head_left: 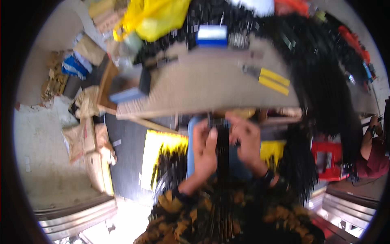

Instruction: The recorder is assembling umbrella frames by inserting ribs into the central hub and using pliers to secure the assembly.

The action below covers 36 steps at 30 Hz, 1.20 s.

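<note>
A flat bundle of long black strips (222, 156) runs from between my hands down across my lap. My left hand (205, 150) is closed on its left side, the thumb lying along the front. On the other side, my right hand (247, 140) has its fingers curled beside the upper end of the strips. Motion blur hides what its fingertips hold. Both hands are just in front of the table's near edge, over something blue (239, 166).
The cardboard-topped table (203, 87) carries a blue box (211, 36), yellow strips (274, 81) and an open tray (130, 85). Black strips (321, 77) drape over its right side. Beside me stand a red crate (327, 160) and cartons (95, 162). A co-worker's arm (367, 142) shows far right.
</note>
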Motion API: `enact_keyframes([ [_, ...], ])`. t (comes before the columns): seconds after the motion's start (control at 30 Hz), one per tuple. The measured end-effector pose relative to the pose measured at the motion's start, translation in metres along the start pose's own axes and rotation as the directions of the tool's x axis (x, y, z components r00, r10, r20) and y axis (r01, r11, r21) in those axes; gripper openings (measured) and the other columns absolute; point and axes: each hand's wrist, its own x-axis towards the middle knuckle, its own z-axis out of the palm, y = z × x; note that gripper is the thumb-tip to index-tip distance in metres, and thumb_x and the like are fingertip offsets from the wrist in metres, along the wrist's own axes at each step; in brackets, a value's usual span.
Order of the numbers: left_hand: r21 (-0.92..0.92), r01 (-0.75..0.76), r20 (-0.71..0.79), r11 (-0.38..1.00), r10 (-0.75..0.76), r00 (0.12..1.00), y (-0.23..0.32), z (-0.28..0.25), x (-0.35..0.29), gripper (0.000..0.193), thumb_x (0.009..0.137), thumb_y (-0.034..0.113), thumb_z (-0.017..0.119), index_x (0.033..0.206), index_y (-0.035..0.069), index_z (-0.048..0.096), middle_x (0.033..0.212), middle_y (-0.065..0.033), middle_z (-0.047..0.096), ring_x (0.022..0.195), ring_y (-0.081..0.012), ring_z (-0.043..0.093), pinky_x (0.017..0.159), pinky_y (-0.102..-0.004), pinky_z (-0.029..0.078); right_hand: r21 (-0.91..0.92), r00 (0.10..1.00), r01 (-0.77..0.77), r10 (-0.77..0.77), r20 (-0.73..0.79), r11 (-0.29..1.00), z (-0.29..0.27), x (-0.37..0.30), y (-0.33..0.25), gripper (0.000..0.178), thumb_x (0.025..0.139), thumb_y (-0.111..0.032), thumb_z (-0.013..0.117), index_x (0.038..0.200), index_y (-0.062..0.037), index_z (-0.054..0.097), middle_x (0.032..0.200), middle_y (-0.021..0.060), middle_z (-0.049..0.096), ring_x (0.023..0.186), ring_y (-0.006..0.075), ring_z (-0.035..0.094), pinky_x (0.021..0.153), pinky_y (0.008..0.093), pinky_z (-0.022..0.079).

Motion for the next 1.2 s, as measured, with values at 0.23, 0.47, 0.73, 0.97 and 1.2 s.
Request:
enact_keyframes([
  [0.23, -0.109, 0.044, -0.077, 0.993, -0.052, 0.996, -0.012, -0.004, -0.011, 0.019, 0.091, 0.004, 0.044, 0.110, 0.002, 0.041, 0.102, -0.0071, 0.052, 0.094, -0.0113, 0.048, 0.084, -0.0250, 0.039, 0.243, 0.974, -0.154, 0.188, -0.125, 0.958, 0.015, -0.012, 0.003, 0.021, 0.087, -0.013, 0.056, 0.099, 0.0023, 0.065, 0.062, -0.0021, 0.050, 0.056, 0.0031, 0.044, 0.049, 0.0176, 0.035],
  [0.47, -0.036, -0.001, -0.071, 0.999, -0.001, 0.997, -0.013, 0.001, 0.001, 0.018, 0.093, 0.007, 0.041, 0.110, 0.005, 0.039, 0.100, -0.0081, 0.053, 0.087, -0.0135, 0.053, 0.078, -0.0288, 0.045, 0.307, 0.968, -0.189, 0.231, -0.103, 0.933, 0.010, -0.002, 0.009, 0.022, 0.084, -0.009, 0.059, 0.101, 0.0037, 0.062, 0.071, -0.0008, 0.056, 0.059, 0.0047, 0.047, 0.054, 0.0192, 0.039],
  [0.73, -0.014, 0.030, -0.071, 0.999, -0.031, 0.997, -0.003, -0.011, -0.005, 0.020, 0.090, 0.004, 0.047, 0.109, 0.003, 0.043, 0.100, -0.0051, 0.051, 0.095, -0.0103, 0.047, 0.086, -0.0244, 0.037, -0.009, 0.985, -0.168, 0.168, 0.044, 0.986, 0.016, -0.011, 0.008, 0.015, 0.076, -0.011, 0.069, 0.078, 0.0024, 0.062, 0.078, -0.0002, 0.053, 0.075, 0.0059, 0.045, 0.065, 0.0219, 0.038],
  [0.97, 0.000, 0.273, 0.019, 0.962, -0.273, 0.962, 0.023, -0.030, 0.008, 0.020, 0.081, 0.000, 0.060, 0.099, 0.003, 0.052, 0.086, -0.0016, 0.054, 0.080, -0.0093, 0.051, 0.072, -0.0243, 0.042, -0.042, 0.983, -0.133, 0.137, 0.121, 0.990, 0.007, -0.011, 0.014, 0.013, 0.080, -0.012, 0.065, 0.075, -0.0002, 0.064, 0.065, -0.0083, 0.051, 0.064, -0.0001, 0.043, 0.052, 0.0182, 0.034],
  [1.2, -0.057, 0.192, 0.054, 0.980, -0.189, 0.981, 0.022, -0.043, 0.022, 0.013, 0.078, 0.001, 0.066, 0.089, 0.000, 0.059, 0.078, -0.0049, 0.061, 0.064, -0.0100, 0.055, 0.058, -0.0239, 0.046, 0.074, 0.967, -0.200, 0.185, 0.176, 0.977, 0.020, -0.004, -0.007, 0.010, 0.081, -0.008, 0.064, 0.081, 0.0020, 0.067, 0.071, -0.0002, 0.062, 0.066, 0.0026, 0.052, 0.058, 0.0180, 0.042],
])
